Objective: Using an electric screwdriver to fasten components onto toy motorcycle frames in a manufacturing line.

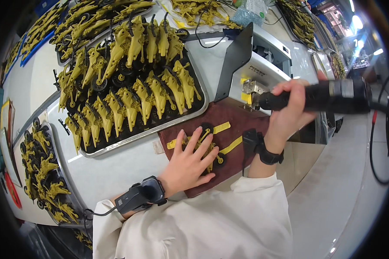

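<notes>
— Pressing flat, the left hand (189, 160) spreads its fingers wide over the yellow toy piece (212, 144) on the maroon mat (229, 118), near centre, steadying it.
— And the right hand (291, 110)?
— Fingers wrapped around the black power screwdriver (328, 96), held level, right of the mat.

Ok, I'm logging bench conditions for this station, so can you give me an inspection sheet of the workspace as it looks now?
Surface: white worktable with a dark red mat on it.
Job's things: yellow plastic toy piece with black wheels on the mat; black handheld power tool.
Clutter: metal tray of yellow toy pieces beside the mat, more trays left and behind.
Hands: left hand flat on the toy piece; right hand grips the tool.
Cables: black cable hangs at the right; thin lead at the left wrist device.
Surroundings: white machine housing behind the mat; pale floor.
</notes>
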{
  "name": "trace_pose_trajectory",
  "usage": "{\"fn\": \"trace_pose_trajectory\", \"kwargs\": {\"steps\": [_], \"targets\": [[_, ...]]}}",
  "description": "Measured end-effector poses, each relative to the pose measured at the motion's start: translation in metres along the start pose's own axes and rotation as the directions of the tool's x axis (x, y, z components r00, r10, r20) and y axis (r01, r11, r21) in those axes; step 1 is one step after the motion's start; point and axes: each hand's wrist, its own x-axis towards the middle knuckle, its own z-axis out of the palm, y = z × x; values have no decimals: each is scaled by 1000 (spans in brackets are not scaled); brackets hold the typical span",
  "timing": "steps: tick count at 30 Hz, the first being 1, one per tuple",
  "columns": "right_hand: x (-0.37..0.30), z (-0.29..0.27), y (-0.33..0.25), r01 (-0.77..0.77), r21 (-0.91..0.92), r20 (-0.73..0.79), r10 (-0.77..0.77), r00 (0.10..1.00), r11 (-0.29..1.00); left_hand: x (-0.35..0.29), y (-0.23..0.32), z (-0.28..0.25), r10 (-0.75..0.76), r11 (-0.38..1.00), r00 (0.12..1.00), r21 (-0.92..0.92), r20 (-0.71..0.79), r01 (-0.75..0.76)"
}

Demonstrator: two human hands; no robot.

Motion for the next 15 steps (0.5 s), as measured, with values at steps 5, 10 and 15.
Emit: {"fn": "trace_pose_trajectory", "kwargs": {"steps": [5, 10, 15], "targets": [[-2, 4, -4, -50, -12, 87, 51, 995, 999, 6, -8, 2, 36, 999, 996, -36, -87, -40], [-50, -15, -29, -192, 313, 151, 151, 977, 930, 3, -18, 7, 31, 999, 986, -6, -161, -32], [-80, -8, -40, -166, 325, 201, 103, 974, 931, -2, -20, 8, 25, 999, 991, -33, -134, -30]]}}
